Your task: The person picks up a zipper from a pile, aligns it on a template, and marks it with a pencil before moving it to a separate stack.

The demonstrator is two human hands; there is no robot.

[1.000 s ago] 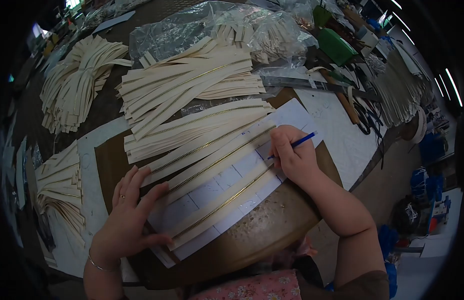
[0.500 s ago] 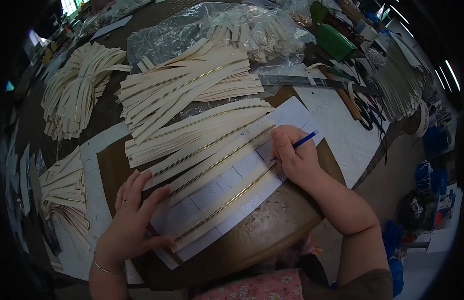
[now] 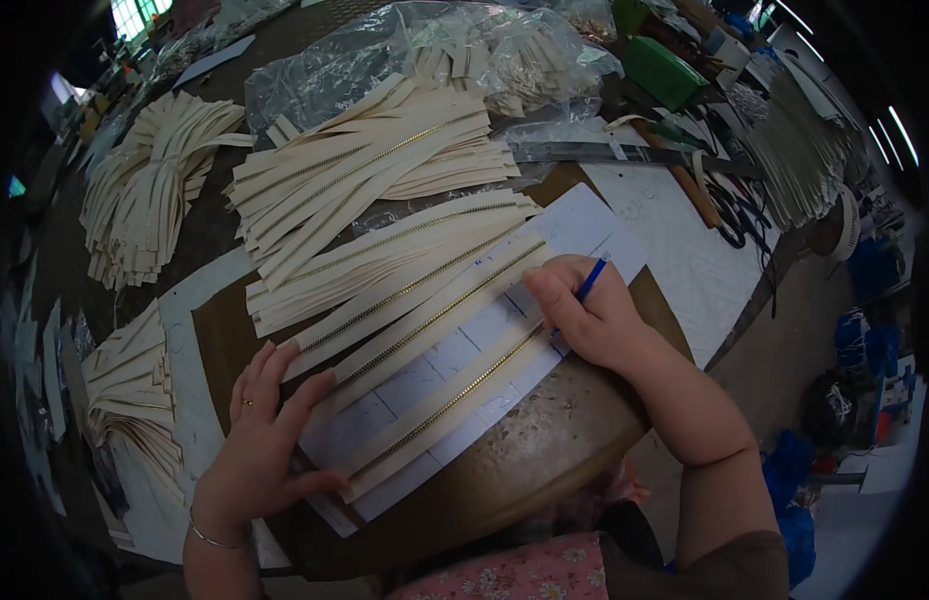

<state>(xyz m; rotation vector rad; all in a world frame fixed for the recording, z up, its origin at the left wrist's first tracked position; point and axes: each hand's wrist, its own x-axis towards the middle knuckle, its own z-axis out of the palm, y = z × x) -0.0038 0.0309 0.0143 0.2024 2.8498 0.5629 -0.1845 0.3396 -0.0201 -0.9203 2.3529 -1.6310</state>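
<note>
My right hand grips a blue pen, its tip hidden beneath the fingers near the right end of the closest zipper. That cream zipper tape with brass-coloured teeth lies slantwise on a white sheet marked with lines. Fingers spread, my left hand rests over the left ends of the zippers. Its thumb touches the nearest one, and the other fingertips lie on a second zipper and a third behind it. Beyond these is a fanned stack of zippers.
A larger pile of zippers lies behind, with bundles at the left and lower left. Clear plastic bags, a metal ruler, scissors and a green box are farther back. A brown board supports the sheet.
My right hand has shifted slightly left, and the blue pen has tipped more upright. My left hand keeps its place on the zippers. The whole view has moved a little.
</note>
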